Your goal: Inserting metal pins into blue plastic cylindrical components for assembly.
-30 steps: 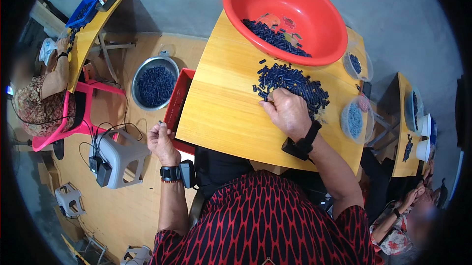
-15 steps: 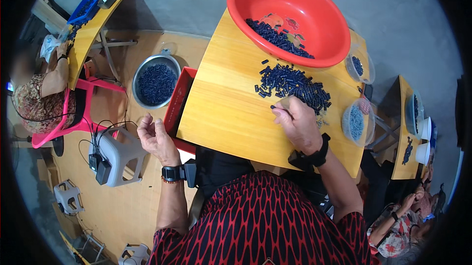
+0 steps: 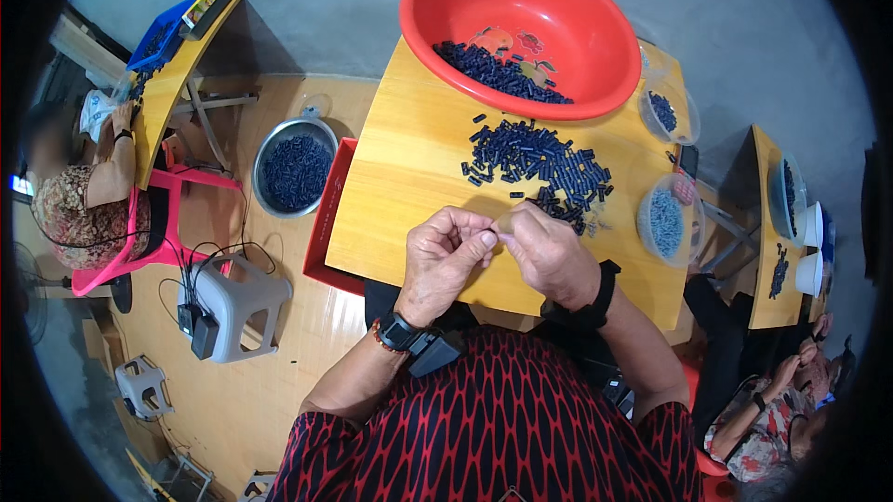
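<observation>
Over the near part of the yellow table (image 3: pixel 391 167), my left hand (image 3: pixel 446 260) and my right hand (image 3: pixel 551 255) meet, both pinching with thumb and fingertips. Between the fingertips shows a bit of a small dark piece (image 3: pixel 494 230), mostly hidden by the fingers. Just beyond the hands spreads a pile of short dark blue tube-shaped plastic pieces (image 3: pixel 539 160). One loose piece lies by the pile's near edge, close to my right hand. At the far side stands a big red basin (image 3: pixel 595 55) with more of these pieces inside.
On the right of the table stand a clear tub of light blue-grey small parts (image 3: pixel 666 223) and another clear tub (image 3: pixel 684 120) of dark pieces. Left of the table are a red box (image 3: pixel 326 237), a metal bowl (image 3: pixel 296 167) and a grey stool (image 3: pixel 246 307). Other people sit at side tables.
My left hand has swung right from beyond the table's left edge to meet my right hand. The right hand, which held a small dark piece, has come slightly nearer and left.
</observation>
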Tool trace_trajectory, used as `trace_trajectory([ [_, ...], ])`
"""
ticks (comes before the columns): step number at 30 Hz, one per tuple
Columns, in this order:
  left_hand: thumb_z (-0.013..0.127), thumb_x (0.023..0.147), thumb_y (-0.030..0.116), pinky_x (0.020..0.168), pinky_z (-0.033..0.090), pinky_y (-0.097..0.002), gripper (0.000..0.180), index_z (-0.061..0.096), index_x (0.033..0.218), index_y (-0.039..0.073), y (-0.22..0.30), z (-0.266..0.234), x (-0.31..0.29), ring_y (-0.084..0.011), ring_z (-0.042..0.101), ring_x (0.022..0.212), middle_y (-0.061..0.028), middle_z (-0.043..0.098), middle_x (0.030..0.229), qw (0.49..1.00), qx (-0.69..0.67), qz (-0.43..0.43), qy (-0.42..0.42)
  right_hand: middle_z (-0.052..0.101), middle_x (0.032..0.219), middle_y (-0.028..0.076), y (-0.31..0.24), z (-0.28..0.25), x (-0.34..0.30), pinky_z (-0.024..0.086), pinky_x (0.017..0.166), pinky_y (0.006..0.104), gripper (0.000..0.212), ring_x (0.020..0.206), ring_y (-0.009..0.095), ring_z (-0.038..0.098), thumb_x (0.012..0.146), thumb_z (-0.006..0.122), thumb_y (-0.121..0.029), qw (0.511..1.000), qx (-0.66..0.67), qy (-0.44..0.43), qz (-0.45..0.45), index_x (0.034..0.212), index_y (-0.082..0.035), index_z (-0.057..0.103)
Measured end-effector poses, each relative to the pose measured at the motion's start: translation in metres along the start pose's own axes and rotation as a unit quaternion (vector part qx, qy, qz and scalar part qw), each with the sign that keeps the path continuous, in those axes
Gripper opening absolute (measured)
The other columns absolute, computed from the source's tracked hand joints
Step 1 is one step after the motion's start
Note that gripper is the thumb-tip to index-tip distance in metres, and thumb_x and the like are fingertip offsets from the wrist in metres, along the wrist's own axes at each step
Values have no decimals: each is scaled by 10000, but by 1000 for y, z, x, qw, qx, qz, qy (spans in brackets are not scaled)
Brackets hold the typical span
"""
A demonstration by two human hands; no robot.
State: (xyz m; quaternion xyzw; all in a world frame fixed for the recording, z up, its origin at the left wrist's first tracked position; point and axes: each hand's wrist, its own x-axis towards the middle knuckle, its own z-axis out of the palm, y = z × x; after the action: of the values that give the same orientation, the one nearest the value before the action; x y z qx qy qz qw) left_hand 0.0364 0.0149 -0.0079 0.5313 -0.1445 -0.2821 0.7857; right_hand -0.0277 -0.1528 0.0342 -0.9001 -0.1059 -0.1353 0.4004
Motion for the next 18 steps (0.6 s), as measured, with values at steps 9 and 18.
trace_trajectory([
  [9, 625, 951, 49, 622, 535, -252, 89, 615, 1019, -7, -9, -15, -1, -108, 599, 652, -60, 642, 820, 992, -71, -33, 96, 565, 845, 159, 41, -2, 23, 491, 650, 454, 101, 760, 371, 617, 870, 555, -6, 989, -103, 41, 94, 935, -11, 632],
  [18, 616, 969, 103, 602, 522, -237, 112, 611, 1031, 11, -13, -20, -1, -96, 591, 640, -54, 642, 830, 991, -95, -46, 81, 528, 802, 127, 53, 10, 42, 497, 620, 443, 107, 697, 333, 610, 788, 572, 3, 984, -174, -11, 33, 854, -34, 647],
])
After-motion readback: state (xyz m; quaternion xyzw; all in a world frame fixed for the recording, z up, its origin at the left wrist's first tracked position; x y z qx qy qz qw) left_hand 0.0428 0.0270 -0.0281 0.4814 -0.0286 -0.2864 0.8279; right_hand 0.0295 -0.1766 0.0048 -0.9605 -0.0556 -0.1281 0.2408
